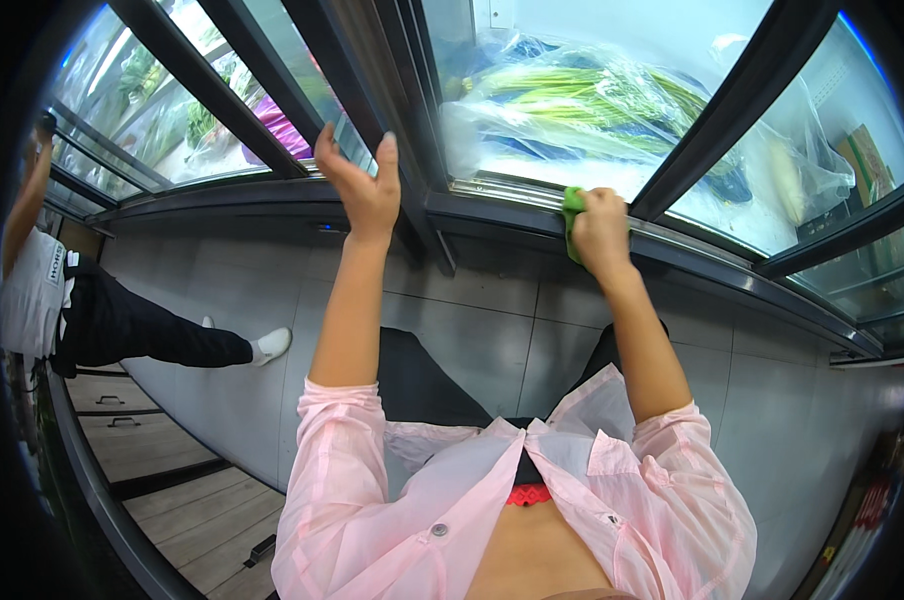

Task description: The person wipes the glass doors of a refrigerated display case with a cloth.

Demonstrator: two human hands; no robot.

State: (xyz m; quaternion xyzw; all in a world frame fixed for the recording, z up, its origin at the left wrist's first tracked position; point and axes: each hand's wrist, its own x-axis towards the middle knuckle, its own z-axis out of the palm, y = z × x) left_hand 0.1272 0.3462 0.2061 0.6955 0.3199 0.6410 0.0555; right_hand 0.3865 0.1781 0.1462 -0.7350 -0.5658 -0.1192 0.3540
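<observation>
My right hand (602, 229) grips a crumpled green cloth (573, 217) against the metal bottom track (523, 192) of a glass-doored display cooler. Part of the cloth is hidden behind my fingers. My left hand (368, 184) is raised beside the dark door frame (418, 112), thumb and fingers apart, with nothing in it. Whether its fingertips touch the frame I cannot tell. Behind the track, inside the cooler, long green leafy vegetables (602, 94) lie in clear plastic bags.
At the left, another person (35, 292) in dark trousers (144, 319) stands by the cooler with an arm raised to it. Wood-fronted drawers (114, 442) line the lower left. In the cooler's right part are a pale vegetable (786, 184) and a cardboard box (864, 161). Grey tiles (482, 322) cover the floor.
</observation>
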